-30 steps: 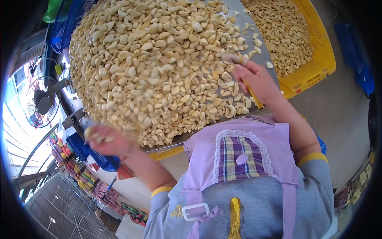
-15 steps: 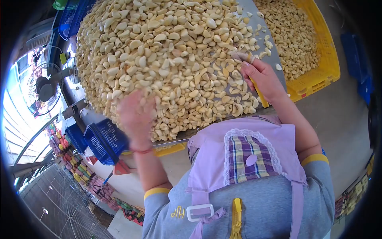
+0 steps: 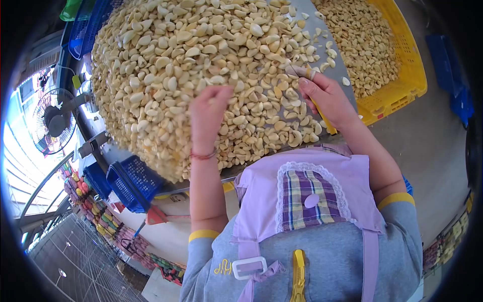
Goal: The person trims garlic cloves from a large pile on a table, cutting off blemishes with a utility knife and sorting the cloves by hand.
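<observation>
A large heap of pale peeled garlic cloves (image 3: 166, 70) covers most of the metal table (image 3: 343, 65). My left hand (image 3: 207, 113) is over the middle of the heap, slightly blurred, its fingers curled in and the fingertips pressed together toward the right. Whatever lies between them, if anything, is hidden. To the right, my right hand (image 3: 327, 95) is wrapped round a small knife (image 3: 329, 126) with a yellow handle. Its thin blade points up and left over the cloves. A pale covering is on the index finger of that hand.
A yellow crate (image 3: 410, 60) full of smaller clove pieces stands at the table's right. Blue plastic baskets (image 3: 133, 182) are below the table's left edge. A fan (image 3: 55, 118) stands at far left, and another blue basket (image 3: 83, 30) sits at upper left.
My left hand has moved right and up across the heap, closer to the right hand. The right hand keeps hold of the knife in about the same place. The view has shifted slightly.
</observation>
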{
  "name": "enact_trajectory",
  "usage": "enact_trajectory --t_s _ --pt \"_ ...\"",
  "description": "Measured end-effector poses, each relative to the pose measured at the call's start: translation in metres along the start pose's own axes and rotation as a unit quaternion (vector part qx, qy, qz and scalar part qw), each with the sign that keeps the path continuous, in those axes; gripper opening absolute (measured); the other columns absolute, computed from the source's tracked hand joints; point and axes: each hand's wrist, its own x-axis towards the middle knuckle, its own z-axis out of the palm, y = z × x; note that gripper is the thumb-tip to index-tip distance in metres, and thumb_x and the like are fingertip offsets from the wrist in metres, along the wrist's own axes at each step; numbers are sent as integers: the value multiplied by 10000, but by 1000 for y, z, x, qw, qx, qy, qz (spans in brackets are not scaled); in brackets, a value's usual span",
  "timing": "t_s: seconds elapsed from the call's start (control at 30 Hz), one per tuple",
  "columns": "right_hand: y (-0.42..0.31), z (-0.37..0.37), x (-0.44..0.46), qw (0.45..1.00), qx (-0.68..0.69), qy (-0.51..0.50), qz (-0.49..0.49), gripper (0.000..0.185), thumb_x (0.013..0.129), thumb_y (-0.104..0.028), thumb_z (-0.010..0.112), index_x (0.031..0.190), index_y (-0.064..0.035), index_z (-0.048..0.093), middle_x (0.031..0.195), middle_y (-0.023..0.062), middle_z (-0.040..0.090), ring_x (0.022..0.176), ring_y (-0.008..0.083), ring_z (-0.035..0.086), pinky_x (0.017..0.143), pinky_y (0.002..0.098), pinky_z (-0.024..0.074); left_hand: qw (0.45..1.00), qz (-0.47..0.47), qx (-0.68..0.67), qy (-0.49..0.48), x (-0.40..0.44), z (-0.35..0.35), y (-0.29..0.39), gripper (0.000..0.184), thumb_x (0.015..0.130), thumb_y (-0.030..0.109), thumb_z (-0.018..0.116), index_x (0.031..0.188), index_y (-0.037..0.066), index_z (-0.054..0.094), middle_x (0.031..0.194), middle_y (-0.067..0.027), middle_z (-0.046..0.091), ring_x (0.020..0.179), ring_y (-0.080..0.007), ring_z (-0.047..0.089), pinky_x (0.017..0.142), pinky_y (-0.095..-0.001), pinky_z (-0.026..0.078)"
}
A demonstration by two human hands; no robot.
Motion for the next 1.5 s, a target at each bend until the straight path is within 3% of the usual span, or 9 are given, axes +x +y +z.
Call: enact_trajectory --t_s 0.1,0.4,0.5,0.6,0.7,0.87,1.13,1.3,1.5 --pt "1 1 2 1000 16 -5 -3 369 913 -291 536 1202 -63 543 704 -57 465 530 6 404 451 163 344 896 194 383 110 17 41 -11 217 792 238 640 843 34 588 729 -72 627 658 -236 624 556 -330 489" --pt "-2 -5 -3 1000 -1 4 11 368 926 -254 511 1259 -97 511 691 -62 439 549 13 401 462 168 343 879 178 442 17 16 48 -3 280 742 297 677 772 33 591 725 -142 624 666 -314 612 581 -378 486" --pt "-1 -5 -4 1000 -5 -9 5 377 921 -254 520 1265 -101 506 692 -64 437 551 10 398 465 166 340 905 235 354 18 21 45 -7 194 763 207 667 804 30 599 737 -97 644 600 -227 607 534 -322 469" --pt "2 -4 -5 999 -32 -24 -11 398 911 -254 534 1272 -91 498 692 -74 431 567 9 381 489 169 332 998 45 9 -36 12 33 5 139 785 139 652 811 11 606 736 -55 636 612 -132 579 542 -274 460" --pt "5 0 -5 995 -80 -50 -30 438 892 -268 562 1273 -64 490 687 -80 418 601 27 360 533 188 325 965 -49 -253 -53 -4 31 -1 92 788 56 656 828 -11 606 806 -63 640 661 -78 548 587 -226 448" --pt "8 11 -5 980 -136 -109 -94 503 881 -300 576 1292 -42 448 683 -30 424 638 58 385 543 226 337 960 154 -235 -14 -27 54 5 88 762 -6 671 821 -6 606 933 -110 643 751 -113 586 655 -232 463" --pt "21 11 -2 978 -147 -88 -120 307 869 -300 594 857 2 542 607 -20 439 571 68 373 492 250 333 927 367 -64 49 -30 58 21 168 707 -44 685 789 30 558 892 -140 654 751 -197 621 656 -237 472" --pt "11 9 -1 977 -175 -118 -43 427 910 -171 524 1313 -56 440 860 -35 547 726 28 469 640 190 420 932 341 -108 49 -29 64 15 163 716 -83 657 794 16 555 930 -158 632 694 -142 593 618 -232 476" --pt "-7 10 -5 998 -41 -57 -4 367 915 -260 524 1250 -110 529 641 -60 452 545 22 388 473 189 341 817 128 -553 -100 -36 39 20 74 796 -23 556 825 33 518 869 -131 601 588 -97 509 467 -188 396"
